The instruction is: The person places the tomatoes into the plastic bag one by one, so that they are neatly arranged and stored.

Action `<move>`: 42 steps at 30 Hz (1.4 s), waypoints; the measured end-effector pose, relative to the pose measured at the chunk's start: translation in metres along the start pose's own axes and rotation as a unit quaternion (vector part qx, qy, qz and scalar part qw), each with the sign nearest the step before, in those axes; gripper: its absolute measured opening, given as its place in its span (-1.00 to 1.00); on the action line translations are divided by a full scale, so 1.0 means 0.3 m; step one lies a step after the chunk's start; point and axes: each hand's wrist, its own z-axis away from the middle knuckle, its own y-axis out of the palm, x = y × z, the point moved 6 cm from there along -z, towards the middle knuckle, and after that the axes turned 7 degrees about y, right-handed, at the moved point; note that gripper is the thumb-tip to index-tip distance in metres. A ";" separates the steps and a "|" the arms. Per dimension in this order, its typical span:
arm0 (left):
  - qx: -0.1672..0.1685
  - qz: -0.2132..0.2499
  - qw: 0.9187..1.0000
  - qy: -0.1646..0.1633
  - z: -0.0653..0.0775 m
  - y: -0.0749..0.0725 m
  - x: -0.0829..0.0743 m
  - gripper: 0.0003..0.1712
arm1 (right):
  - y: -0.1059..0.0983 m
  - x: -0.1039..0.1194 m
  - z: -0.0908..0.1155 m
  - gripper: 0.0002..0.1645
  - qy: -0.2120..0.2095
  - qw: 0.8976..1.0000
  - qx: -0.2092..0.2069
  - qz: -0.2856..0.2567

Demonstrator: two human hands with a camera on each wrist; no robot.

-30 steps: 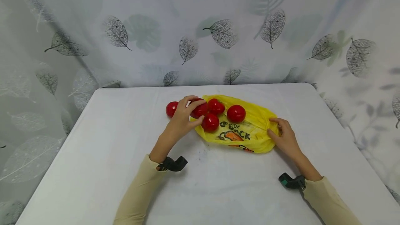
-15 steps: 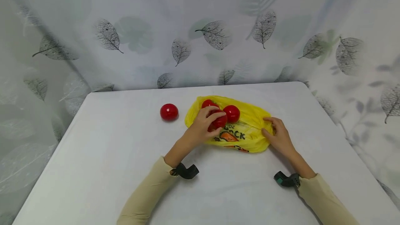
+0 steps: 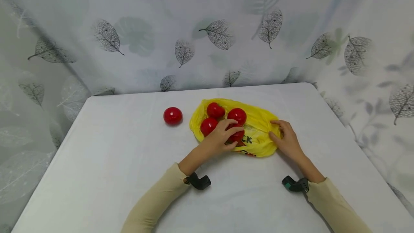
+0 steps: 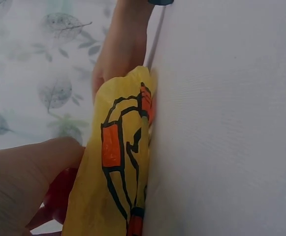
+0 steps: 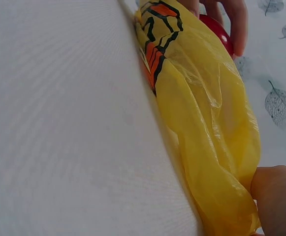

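Note:
A yellow plastic bag (image 3: 262, 141) with black and orange print lies on the table. My left hand (image 3: 220, 137) grips a round red tomato (image 3: 237, 135) over the bag's front part, its fingers curled over the fruit. Three more glossy red tomatoes, one of them the rear tomato (image 3: 215, 110), sit close by at the bag's left and middle. At the bag's right end my right hand (image 3: 289, 141) pinches the bunched plastic. The right wrist view shows the right thumb (image 5: 279, 194) against the bag. In the left wrist view the bag hides much of the held tomato.
A single red tomato (image 3: 173, 116) stands on the white table (image 3: 129, 146), left of the bag and apart from it. A leaf-patterned curtain (image 3: 145, 46) hangs behind the table's far edge and along both sides.
The left hand has let go of one tomato on the bag's left part, then moved right and forward over the bag with another in its grip. The right hand has kept its hold.

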 end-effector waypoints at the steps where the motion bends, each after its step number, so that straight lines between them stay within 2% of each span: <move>1: 0.004 -0.001 1.000 -0.003 0.001 0.007 0.001 -0.52 | 0.001 0.000 -0.001 -0.52 0.002 1.000 0.000 0.000; 6: 0.022 0.003 1.000 -0.014 0.004 0.034 0.009 -0.50 | 0.006 -0.002 -0.002 -0.51 0.009 1.000 0.001 0.005; 12: 0.031 -0.009 0.999 -0.013 0.002 0.047 0.010 -0.49 | 0.005 -0.005 -0.004 -0.51 0.009 1.000 -0.002 0.007; 26: 0.043 -0.036 0.998 -0.035 0.000 0.026 0.019 -0.56 | 0.006 -0.003 -0.007 -0.52 0.004 1.000 -0.002 0.004; 33: 0.013 -0.028 0.999 -0.026 0.010 -0.022 0.016 -0.58 | 0.004 0.002 -0.002 -0.52 -0.002 1.000 -0.005 0.005; 35: 0.003 -0.042 0.999 -0.025 0.016 -0.038 0.019 -0.57 | 0.003 0.006 0.000 -0.53 -0.004 1.000 -0.006 0.005; 42: -0.079 -0.074 0.992 -0.068 0.059 -0.136 0.075 -0.52 | 0.004 0.006 -0.001 -0.52 -0.007 1.000 -0.006 0.004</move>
